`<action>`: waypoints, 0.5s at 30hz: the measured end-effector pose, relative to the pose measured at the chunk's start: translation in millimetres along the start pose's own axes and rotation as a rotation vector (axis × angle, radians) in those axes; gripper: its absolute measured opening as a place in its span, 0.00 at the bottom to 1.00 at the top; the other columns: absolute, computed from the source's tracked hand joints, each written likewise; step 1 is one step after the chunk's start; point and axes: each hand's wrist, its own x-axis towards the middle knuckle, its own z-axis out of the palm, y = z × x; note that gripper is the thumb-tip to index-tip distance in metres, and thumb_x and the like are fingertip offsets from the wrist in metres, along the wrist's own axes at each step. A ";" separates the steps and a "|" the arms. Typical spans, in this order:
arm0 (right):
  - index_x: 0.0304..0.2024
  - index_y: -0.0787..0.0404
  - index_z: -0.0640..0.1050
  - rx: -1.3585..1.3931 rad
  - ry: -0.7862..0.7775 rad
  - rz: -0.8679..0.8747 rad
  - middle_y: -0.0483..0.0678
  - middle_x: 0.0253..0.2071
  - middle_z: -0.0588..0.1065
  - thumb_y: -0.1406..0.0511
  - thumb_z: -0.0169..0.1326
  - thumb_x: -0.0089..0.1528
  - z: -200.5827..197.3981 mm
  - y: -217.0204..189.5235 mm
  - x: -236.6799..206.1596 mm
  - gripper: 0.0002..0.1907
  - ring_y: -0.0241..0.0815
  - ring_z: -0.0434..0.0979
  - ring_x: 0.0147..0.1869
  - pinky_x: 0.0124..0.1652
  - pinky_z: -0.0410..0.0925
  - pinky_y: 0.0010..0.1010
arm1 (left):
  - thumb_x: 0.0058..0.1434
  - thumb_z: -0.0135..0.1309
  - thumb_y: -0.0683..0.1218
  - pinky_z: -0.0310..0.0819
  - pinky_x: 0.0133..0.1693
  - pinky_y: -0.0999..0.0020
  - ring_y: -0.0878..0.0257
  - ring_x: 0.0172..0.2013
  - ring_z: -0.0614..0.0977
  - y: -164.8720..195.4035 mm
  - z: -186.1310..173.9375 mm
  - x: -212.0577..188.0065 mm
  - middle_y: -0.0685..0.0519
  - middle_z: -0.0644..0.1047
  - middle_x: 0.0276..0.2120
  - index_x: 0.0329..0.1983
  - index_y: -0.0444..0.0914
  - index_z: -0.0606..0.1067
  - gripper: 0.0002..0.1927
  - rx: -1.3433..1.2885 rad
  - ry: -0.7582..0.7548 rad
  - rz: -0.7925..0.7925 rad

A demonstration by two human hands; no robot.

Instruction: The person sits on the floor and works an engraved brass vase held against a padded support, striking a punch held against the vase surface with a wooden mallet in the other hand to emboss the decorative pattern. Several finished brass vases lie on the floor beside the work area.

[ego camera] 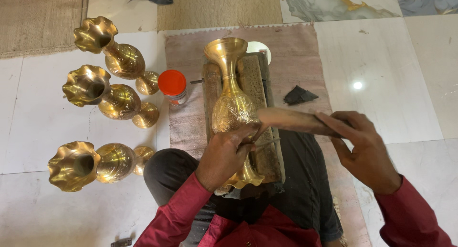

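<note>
Right now the left hand (224, 156) pinches a thin chisel (261, 143) against the brass vase (232, 108) lying on the wooden block (251, 85), while the right hand (365, 144) grips a wooden mallet (291, 120). A glancing blow could skid the chisel, scarring the engraving or catching fingers.

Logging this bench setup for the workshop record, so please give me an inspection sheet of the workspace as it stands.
Surface: pale tiled floor with a pinkish mat; wooden block lies on the mat.
Job's things: engraved brass vase lying on the block; wooden mallet; thin metal tool.
Clutter: three fluted brass vases lying at left; red-lidded jar; dark scrap.
Grippers: left hand steadies the vase, fingers on the tool; right hand grips the mallet.
Cables: nothing seen.
Surroundings: woven rugs beyond.
</note>
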 end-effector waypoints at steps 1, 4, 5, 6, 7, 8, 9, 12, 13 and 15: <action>0.66 0.52 0.73 0.137 0.017 0.053 0.53 0.54 0.75 0.73 0.59 0.58 0.2 -1.6 1.7 0.32 0.47 0.77 0.56 0.50 0.74 0.37 | 0.60 0.61 0.38 0.84 0.41 0.62 0.56 0.37 0.89 -0.2 0.7 0.2 0.44 0.85 0.37 0.60 0.41 0.76 0.23 0.013 0.010 0.010; 0.68 0.54 0.69 0.389 0.036 0.168 0.53 0.56 0.74 0.72 0.58 0.61 -0.9 -5.6 3.6 0.32 0.44 0.78 0.56 0.47 0.76 0.33 | 0.59 0.61 0.38 0.84 0.41 0.62 0.55 0.38 0.89 -1.3 3.4 1.0 0.43 0.84 0.41 0.57 0.38 0.77 0.21 0.023 0.050 0.081; 0.69 0.53 0.70 0.368 0.017 0.167 0.53 0.57 0.74 0.72 0.57 0.61 -2.4 -6.3 3.3 0.33 0.44 0.78 0.57 0.48 0.77 0.32 | 0.59 0.60 0.37 0.84 0.42 0.63 0.55 0.38 0.89 -1.2 4.2 0.1 0.43 0.84 0.43 0.56 0.37 0.77 0.21 0.005 0.079 0.127; 0.69 0.52 0.70 0.349 -0.003 0.166 0.53 0.58 0.73 0.73 0.56 0.60 -3.1 -6.8 2.9 0.34 0.43 0.79 0.57 0.49 0.78 0.31 | 0.58 0.60 0.36 0.84 0.42 0.63 0.55 0.38 0.89 -1.2 4.4 -0.6 0.43 0.84 0.45 0.55 0.37 0.78 0.20 -0.010 0.107 0.171; 0.69 0.52 0.70 0.346 0.000 0.189 0.52 0.57 0.73 0.73 0.57 0.60 -3.1 -7.8 1.7 0.34 0.43 0.79 0.56 0.47 0.77 0.31 | 0.58 0.59 0.36 0.84 0.42 0.64 0.56 0.38 0.89 -1.0 4.0 -0.4 0.43 0.84 0.46 0.55 0.36 0.78 0.20 -0.017 0.109 0.181; 0.69 0.52 0.70 0.343 0.001 0.211 0.52 0.56 0.74 0.72 0.58 0.60 -3.2 -8.4 -0.1 0.34 0.43 0.79 0.54 0.45 0.77 0.32 | 0.59 0.59 0.35 0.84 0.42 0.64 0.56 0.39 0.89 -0.3 4.0 -0.6 0.43 0.84 0.47 0.55 0.36 0.78 0.19 -0.025 0.111 0.188; 0.69 0.52 0.70 0.339 0.004 0.237 0.52 0.55 0.74 0.72 0.58 0.60 -2.6 -8.7 -1.6 0.34 0.43 0.79 0.53 0.42 0.76 0.32 | 0.59 0.58 0.35 0.84 0.42 0.65 0.56 0.39 0.89 0.6 3.5 -0.8 0.44 0.84 0.48 0.54 0.35 0.78 0.19 -0.033 0.109 0.197; 0.67 0.52 0.71 0.374 0.001 0.276 0.51 0.51 0.76 0.72 0.61 0.61 1.9 -5.9 -2.2 0.31 0.45 0.78 0.50 0.41 0.72 0.34 | 0.60 0.58 0.35 0.85 0.41 0.65 0.58 0.37 0.89 4.3 0.4 -0.2 0.43 0.84 0.45 0.56 0.36 0.77 0.20 -0.032 0.069 0.138; 0.67 0.53 0.72 0.295 0.006 0.188 0.52 0.53 0.75 0.72 0.59 0.60 2.5 -4.7 -3.4 0.32 0.45 0.77 0.52 0.43 0.74 0.33 | 0.60 0.59 0.37 0.84 0.40 0.65 0.57 0.34 0.89 6.0 0.0 -0.8 0.44 0.84 0.42 0.57 0.38 0.77 0.20 -0.018 0.018 0.046; 0.67 0.54 0.73 0.137 0.019 0.005 0.55 0.56 0.74 0.74 0.57 0.57 4.3 -1.8 -3.9 0.34 0.46 0.76 0.57 0.48 0.76 0.32 | 0.61 0.60 0.40 0.84 0.37 0.65 0.56 0.27 0.89 8.0 -1.6 -0.3 0.46 0.85 0.36 0.58 0.43 0.77 0.20 0.015 -0.081 -0.136</action>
